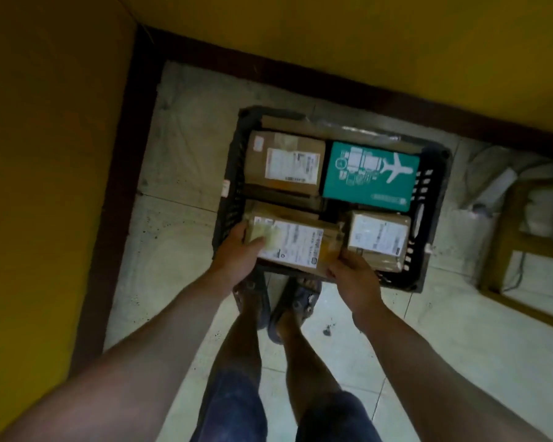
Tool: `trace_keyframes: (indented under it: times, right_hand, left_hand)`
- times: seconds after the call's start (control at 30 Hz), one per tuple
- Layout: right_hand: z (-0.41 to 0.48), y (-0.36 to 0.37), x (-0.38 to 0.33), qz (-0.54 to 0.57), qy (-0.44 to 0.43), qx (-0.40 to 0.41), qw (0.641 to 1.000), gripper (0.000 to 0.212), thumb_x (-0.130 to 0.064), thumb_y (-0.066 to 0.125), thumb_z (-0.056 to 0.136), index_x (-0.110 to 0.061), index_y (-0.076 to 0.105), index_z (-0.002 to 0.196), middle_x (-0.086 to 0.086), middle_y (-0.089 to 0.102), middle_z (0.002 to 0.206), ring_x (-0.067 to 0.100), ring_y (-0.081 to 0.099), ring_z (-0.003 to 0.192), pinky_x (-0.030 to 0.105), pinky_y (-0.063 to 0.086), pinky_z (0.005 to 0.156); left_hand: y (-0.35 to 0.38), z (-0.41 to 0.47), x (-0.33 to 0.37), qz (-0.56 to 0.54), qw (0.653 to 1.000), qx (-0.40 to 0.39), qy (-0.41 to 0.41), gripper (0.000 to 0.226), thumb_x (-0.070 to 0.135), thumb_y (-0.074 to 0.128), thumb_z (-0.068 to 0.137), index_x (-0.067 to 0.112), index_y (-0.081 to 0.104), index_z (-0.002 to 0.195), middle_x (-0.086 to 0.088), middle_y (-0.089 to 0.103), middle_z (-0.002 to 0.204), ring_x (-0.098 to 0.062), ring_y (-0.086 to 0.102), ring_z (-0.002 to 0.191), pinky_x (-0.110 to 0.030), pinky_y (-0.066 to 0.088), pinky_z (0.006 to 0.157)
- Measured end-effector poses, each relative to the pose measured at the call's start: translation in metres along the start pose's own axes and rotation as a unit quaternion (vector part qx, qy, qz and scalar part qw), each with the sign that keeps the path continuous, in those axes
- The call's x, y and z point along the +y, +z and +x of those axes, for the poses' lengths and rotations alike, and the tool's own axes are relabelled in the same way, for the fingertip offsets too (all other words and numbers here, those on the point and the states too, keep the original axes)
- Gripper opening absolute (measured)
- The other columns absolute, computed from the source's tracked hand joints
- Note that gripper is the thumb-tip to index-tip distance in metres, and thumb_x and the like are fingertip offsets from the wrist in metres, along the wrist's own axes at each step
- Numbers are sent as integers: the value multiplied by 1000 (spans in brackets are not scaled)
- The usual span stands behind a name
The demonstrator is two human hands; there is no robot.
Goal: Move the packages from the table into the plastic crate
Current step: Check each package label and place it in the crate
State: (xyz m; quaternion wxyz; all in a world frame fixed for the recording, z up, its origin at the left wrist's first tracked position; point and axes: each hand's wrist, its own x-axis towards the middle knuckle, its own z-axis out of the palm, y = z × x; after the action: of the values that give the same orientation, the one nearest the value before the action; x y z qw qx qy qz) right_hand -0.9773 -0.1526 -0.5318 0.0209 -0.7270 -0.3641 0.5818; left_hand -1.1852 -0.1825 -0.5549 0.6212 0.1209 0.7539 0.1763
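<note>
Currently placing: fingers of left hand (pixel 237 252) and right hand (pixel 355 274) grip the labelled package (pixel 297 242) by its ends over the black plastic crate (pixel 232 173); next: lower, release.

The crate (pixel 428 199) sat on the floor (pixel 186 161). Its four corners had the back left box (pixel 284 161), back right box (pixel 367 177), front right box (pixel 377 237) and front left box (pixel 297 244).

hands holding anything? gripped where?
Yes: one labelled brown package, over the crate near-left corner; left hand grips its left end, right hand its right end.
</note>
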Motion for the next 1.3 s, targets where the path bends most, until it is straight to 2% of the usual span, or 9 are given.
trace_keyframes:
  times: [0.1,0.27,0.4,0.53,0.63,0.73,0.9,1.07,1.3]
  right_hand:
    - [43,20,15,-19,2,-13,1000,20,-40,60,91,-27,68,103,-9,72,97,15,66,95,33,52,82]
    - [94,42,31,-63,22,-16,998,13,-37,56,92,-26,63,89,-9,65,84,9,60,76,25,44,63]
    - [101,46,45,-72,42,-42,996,14,-29,56,91,-23,67,97,-4,69,94,16,64,86,30,52,77]
    - [92,42,44,-78,70,-63,993,20,-21,55,90,-16,66,107,8,68,107,27,63,100,46,50,96]
    - [83,32,35,-55,62,-50,995,8,-21,58,89,-21,65,92,7,68,100,27,63,96,42,52,88]
    - [67,18,21,-29,68,-47,996,9,-26,55,92,-24,60,85,7,66,96,27,62,95,36,50,78]
    - [17,-16,-7,-7,39,-57,998,14,-19,54,95,-12,66,97,11,67,104,26,63,99,45,50,96]
    - [-71,-65,-54,28,18,-15,999,13,-25,56,92,-19,66,96,8,68,108,26,62,105,49,47,99]
    - [-242,-138,-96,56,-70,80,993,28,-26,60,93,-20,67,119,0,70,111,15,66,100,37,52,95]
  left_hand:
    - [3,45,-14,37,999,-7,-17,39,20,59,94,19,58,132,-9,63,128,-29,60,115,-46,45,104]
    - [1,87,-35,66,996,-3,-58,39,24,56,94,18,57,133,-12,60,132,-31,58,116,-46,45,104]
    - [1,88,-43,86,994,4,-68,39,26,53,97,20,55,136,-9,57,136,-28,55,121,-40,44,105]
    - [3,75,-39,102,993,8,-55,38,24,52,98,20,55,136,-8,57,137,-26,54,122,-30,43,93]
    - [4,61,-29,116,993,22,-28,36,23,51,98,22,57,133,-6,58,135,-25,56,119,-31,46,92]
    - [4,40,-17,99,994,51,7,22,19,51,98,23,63,116,1,62,116,-14,59,96,-18,45,68]
    - [-4,-23,14,1,999,35,9,11,21,55,96,25,66,93,-6,67,114,-19,62,102,-34,48,95]
    - [-8,-109,63,-44,998,0,51,15,21,54,97,27,65,90,3,70,98,-14,64,98,-28,48,83]
    - [2,-263,139,-26,983,-89,157,32,23,47,102,14,56,131,-2,65,125,-14,60,113,-27,44,92]
